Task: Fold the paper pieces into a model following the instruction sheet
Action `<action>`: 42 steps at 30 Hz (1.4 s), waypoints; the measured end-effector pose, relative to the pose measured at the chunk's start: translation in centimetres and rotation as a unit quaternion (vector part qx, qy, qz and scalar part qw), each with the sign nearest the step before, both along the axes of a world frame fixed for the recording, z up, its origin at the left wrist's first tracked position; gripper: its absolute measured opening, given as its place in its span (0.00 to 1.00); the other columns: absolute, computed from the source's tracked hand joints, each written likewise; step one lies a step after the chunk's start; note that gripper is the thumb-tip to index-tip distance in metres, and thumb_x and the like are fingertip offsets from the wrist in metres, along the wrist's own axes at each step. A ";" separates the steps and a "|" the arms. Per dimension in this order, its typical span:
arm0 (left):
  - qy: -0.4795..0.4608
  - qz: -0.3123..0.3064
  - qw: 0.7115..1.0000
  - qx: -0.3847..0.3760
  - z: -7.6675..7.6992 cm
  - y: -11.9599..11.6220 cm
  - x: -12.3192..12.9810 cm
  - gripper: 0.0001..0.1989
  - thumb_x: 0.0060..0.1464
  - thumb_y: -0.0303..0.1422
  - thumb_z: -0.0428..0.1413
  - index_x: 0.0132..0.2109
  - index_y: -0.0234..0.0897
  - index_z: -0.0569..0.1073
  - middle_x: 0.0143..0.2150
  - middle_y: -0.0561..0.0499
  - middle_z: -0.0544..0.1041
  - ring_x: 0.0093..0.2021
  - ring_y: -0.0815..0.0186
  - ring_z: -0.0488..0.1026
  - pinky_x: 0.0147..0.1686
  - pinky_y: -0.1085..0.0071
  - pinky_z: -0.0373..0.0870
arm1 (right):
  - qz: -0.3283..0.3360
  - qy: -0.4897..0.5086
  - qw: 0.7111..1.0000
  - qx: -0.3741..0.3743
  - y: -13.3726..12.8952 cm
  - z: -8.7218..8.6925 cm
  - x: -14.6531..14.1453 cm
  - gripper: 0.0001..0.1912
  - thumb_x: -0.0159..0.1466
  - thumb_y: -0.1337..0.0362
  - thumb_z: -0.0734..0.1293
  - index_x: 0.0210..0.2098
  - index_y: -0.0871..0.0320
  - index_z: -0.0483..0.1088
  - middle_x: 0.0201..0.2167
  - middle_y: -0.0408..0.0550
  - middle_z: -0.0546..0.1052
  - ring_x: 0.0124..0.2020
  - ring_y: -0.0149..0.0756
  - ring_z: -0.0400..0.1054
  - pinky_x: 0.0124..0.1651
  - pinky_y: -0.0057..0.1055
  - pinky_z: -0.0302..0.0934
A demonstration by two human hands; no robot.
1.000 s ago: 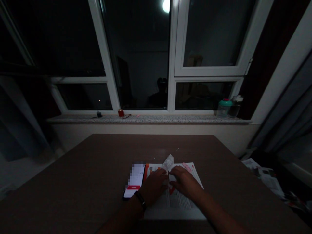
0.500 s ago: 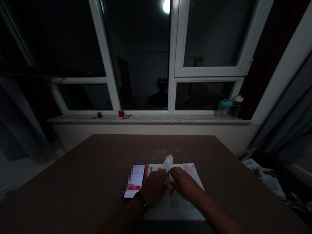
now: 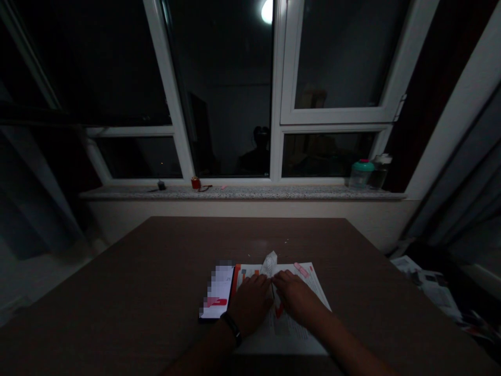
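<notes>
An open book or magazine (image 3: 282,342) with printed pages lies on the brown table. My left hand (image 3: 252,303), with a dark band on its wrist, rests over the left page. Over the right page is my right hand (image 3: 293,292). The fingertips of both hands meet near the book's middle, at the lower end of a crumpled whitish piece (image 3: 270,262) that looks like plastic or paper. Whether either hand grips it is too dark to tell. A pink object (image 3: 301,269) lies on the right page's upper part.
A lit phone (image 3: 219,292) lies left of the book on the table (image 3: 156,271). Small bits are scattered behind the book. On the windowsill (image 3: 250,192) stand a red item (image 3: 195,183), a small dark item (image 3: 161,185) and a green-lidded container (image 3: 360,173) beside a clear bottle (image 3: 379,171).
Both hands stay at the book's middle with only slight shifts. The upper end of the crumpled piece sits a little lower. The whole view has moved slightly.
</notes>
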State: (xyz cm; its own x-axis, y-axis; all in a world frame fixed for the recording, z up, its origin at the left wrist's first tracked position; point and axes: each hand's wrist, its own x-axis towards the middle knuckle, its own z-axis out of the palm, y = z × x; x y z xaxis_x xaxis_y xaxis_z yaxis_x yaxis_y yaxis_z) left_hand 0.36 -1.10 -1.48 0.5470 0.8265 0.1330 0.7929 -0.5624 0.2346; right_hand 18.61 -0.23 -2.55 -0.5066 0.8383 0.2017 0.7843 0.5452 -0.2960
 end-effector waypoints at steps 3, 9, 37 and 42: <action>-0.041 -0.014 0.999 0.007 0.0 0.6 -0.5 0.15 0.57 0.28 0.55 0.52 0.40 0.70 0.52 0.47 0.72 0.53 0.55 0.66 0.54 0.56 0.60 | 0.010 0.023 1.000 -0.007 0.2 0.0 0.3 0.14 0.64 0.73 0.60 0.45 0.57 0.72 0.43 0.50 0.73 0.47 0.40 0.64 0.51 0.33 0.56; -0.098 0.083 0.992 0.016 -1.4 2.3 -1.7 0.09 0.53 0.25 0.54 0.42 0.38 0.69 0.44 0.49 0.73 0.46 0.59 0.69 0.48 0.63 0.65 | -0.042 0.127 0.991 0.003 0.7 -0.3 1.4 0.10 0.61 0.70 0.65 0.41 0.56 0.72 0.42 0.48 0.73 0.48 0.41 0.64 0.54 0.36 0.54; -0.056 -0.067 0.996 -0.018 -0.9 2.0 -1.8 0.25 0.57 0.17 0.46 0.57 0.42 0.70 0.55 0.49 0.74 0.56 0.61 0.68 0.58 0.59 0.60 | 0.075 0.034 0.997 -0.016 0.8 0.8 2.9 0.23 0.58 0.77 0.58 0.48 0.54 0.72 0.45 0.48 0.74 0.50 0.39 0.65 0.65 0.49 0.38; -0.035 -0.065 0.997 -0.026 0.3 1.4 -1.3 0.22 0.57 0.17 0.46 0.53 0.41 0.71 0.52 0.49 0.75 0.52 0.62 0.71 0.54 0.62 0.63 | 0.076 0.019 0.997 -0.006 0.8 0.6 2.6 0.20 0.59 0.77 0.59 0.45 0.55 0.74 0.42 0.50 0.72 0.48 0.40 0.63 0.60 0.43 0.50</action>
State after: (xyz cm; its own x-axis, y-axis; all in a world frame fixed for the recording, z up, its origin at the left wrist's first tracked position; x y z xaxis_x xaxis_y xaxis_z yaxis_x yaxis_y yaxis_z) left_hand -0.99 0.33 -1.18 0.6401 0.7565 0.1341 0.6951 -0.6446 0.3184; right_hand 21.25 0.53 -1.97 -0.6197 0.7551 0.2139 0.6811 0.6528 -0.3316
